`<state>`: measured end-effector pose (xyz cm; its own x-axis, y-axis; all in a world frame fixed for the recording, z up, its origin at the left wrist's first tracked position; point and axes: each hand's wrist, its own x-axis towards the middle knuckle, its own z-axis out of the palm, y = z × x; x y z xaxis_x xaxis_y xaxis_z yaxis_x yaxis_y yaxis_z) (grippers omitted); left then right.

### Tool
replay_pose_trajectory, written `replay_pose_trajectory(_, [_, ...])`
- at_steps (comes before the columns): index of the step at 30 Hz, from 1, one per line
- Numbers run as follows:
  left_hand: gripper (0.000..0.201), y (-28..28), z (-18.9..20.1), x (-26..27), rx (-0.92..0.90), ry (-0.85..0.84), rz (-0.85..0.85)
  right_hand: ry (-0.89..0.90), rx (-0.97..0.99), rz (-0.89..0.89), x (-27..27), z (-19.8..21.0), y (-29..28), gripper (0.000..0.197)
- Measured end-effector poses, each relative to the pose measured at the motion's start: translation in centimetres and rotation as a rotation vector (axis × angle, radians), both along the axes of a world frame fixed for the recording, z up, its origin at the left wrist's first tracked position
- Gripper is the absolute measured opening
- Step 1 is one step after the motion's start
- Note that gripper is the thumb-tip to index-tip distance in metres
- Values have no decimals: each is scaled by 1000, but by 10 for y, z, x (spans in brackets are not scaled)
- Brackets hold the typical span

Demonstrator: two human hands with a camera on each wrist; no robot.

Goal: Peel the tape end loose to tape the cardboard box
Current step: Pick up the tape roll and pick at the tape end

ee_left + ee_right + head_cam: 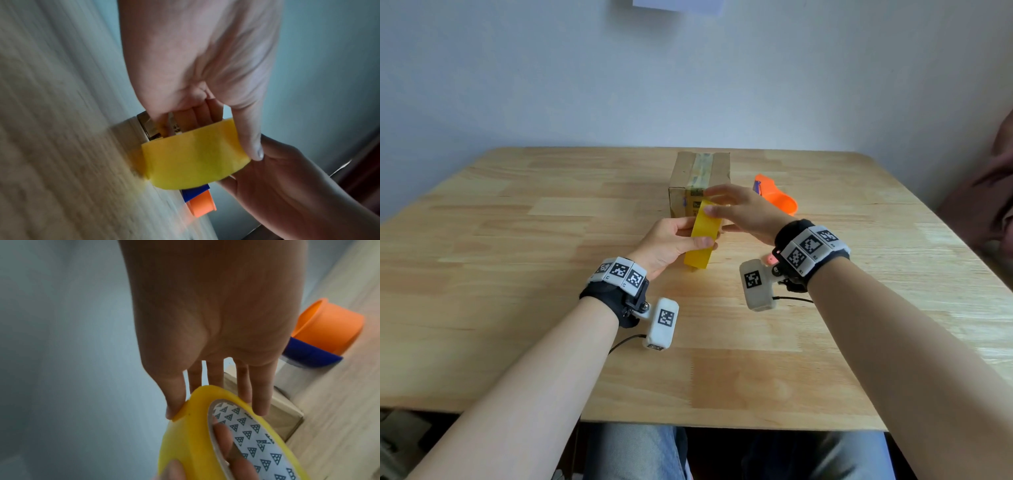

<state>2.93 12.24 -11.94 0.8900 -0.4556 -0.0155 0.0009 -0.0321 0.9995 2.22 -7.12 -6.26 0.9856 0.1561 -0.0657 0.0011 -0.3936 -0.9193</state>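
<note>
A yellow tape roll is held upright just above the wooden table, in front of the cardboard box. My left hand grips it, thumb on the outer face and fingers through the core. In the left wrist view the thumb presses the tape roll. My right hand lies over the roll's top with straight, spread fingers. In the right wrist view one fingertip touches the rim of the tape roll. No loose tape end shows. The box has old clear tape along its top seam.
An orange and blue tape dispenser lies on the table right of the box, just behind my right hand; it also shows as the dispenser in the right wrist view. A wall stands behind the table's far edge.
</note>
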Motion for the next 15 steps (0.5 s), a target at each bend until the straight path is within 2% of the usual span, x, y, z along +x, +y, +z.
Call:
replay_pose_trajectory(2, [49, 1, 0, -2, 5, 2, 27, 30, 68, -28, -2, -1, -3, 43])
replay_pose_trajectory(4, [46, 2, 0, -3, 18, 22, 73, 25, 54, -59, -1, -2, -8, 48])
replay_pose_trajectory(7, [32, 2, 5, -5, 41, 41, 74, 50, -58, -33, 0, 1, -12, 76])
replay_pose_trajectory(10, [25, 0, 16, -9, 139, -69, 1, 148, -117, 60, -4, 2, -14, 103])
replay_pose_trajectory(13, [43, 1, 22, -7, 85, -121, 34, 179, 103, 52, -9, -2, -18, 99])
replay_pose_trajectory(14, [60, 0, 23, -7, 27, -117, 85, 159, 188, 20, -10, -3, -20, 94])
replay_pose_trajectory(15, [85, -2, 23, -7, -37, -90, 146, 142, 263, -16, -11, -3, -22, 89])
